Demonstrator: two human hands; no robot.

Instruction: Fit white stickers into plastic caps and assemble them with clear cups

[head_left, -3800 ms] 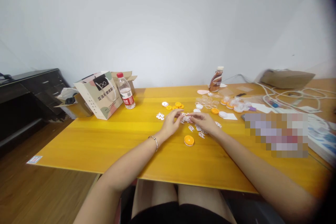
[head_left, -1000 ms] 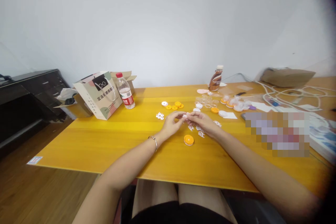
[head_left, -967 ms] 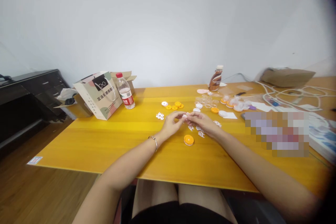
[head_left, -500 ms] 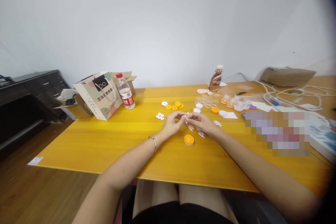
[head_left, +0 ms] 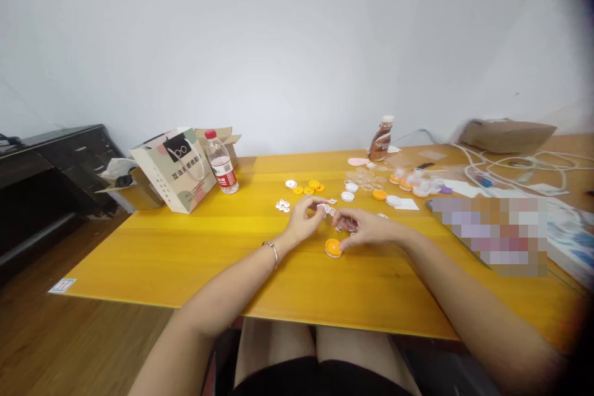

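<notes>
My left hand [head_left: 306, 220] is closed in a pinch on a small white openwork plastic piece [head_left: 327, 210]. Above and to the right of an orange round case [head_left: 333, 247] with a white base is my right hand [head_left: 364, 228]. Its thumb and fingers are apart, and the thumb tip is at the case's right edge; whether it touches cannot be told. More white openwork pieces [head_left: 338, 228] lie under and behind my right hand, partly hidden by it.
Small white parts [head_left: 283, 205] and yellow discs [head_left: 310, 189] lie left of centre. Clear rings [head_left: 366, 179] and white discs [head_left: 348, 197] are farther back. A water bottle [head_left: 221, 162], a paper bag [head_left: 179, 167], a brown drink bottle [head_left: 381, 139] and cables [head_left: 510, 164] stand or lie around.
My right hand has let go of the white piece and moved down and right to the orange case, its fingers spreading. My left hand still holds the piece in nearly the same place.
</notes>
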